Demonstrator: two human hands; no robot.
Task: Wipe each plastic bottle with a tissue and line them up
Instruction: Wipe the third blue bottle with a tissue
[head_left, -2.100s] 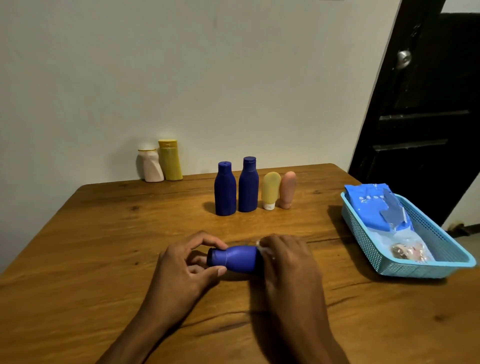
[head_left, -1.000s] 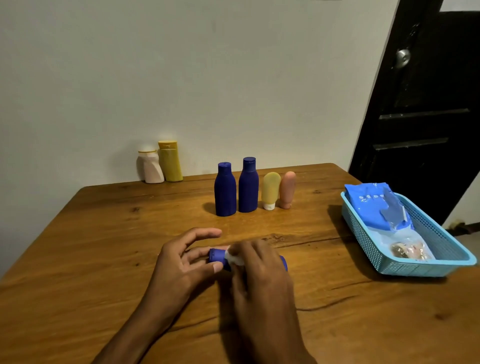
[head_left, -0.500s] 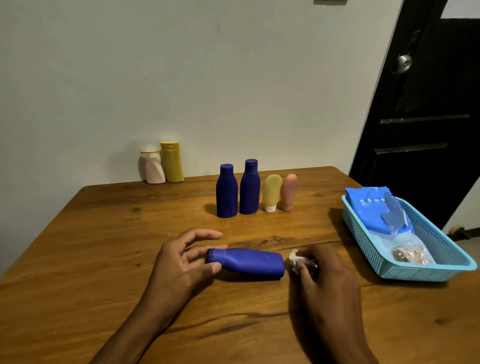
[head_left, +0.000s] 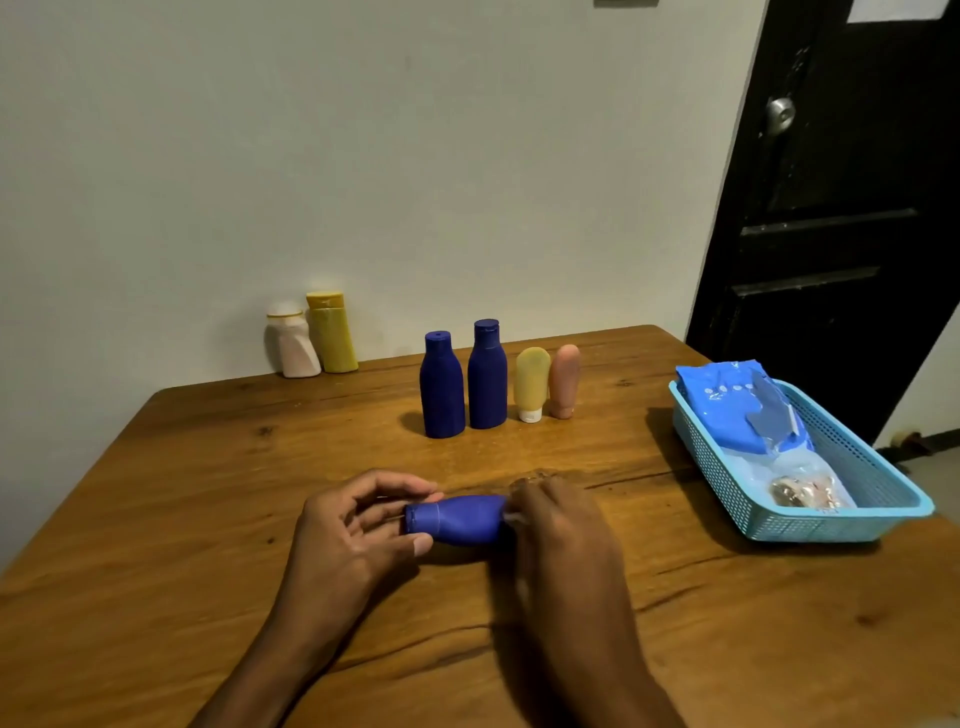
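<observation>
A blue plastic bottle lies on its side on the wooden table, cap end to the left. My left hand pinches its cap end between thumb and fingers. My right hand covers the bottle's base end and holds a small white tissue, of which only a sliver shows. Behind stand two blue bottles, a yellow tube and a pink tube in a row. A white bottle and a yellow bottle stand by the wall.
A light blue plastic basket sits at the table's right edge with a blue tissue pack and a clear wrapper inside. A dark door stands behind it. A pale wall runs along the table's far edge.
My right hand with the tissue went along the bottle to the left, off past its base, and is now back over the base end. My left hand kept hold of the cap end.
</observation>
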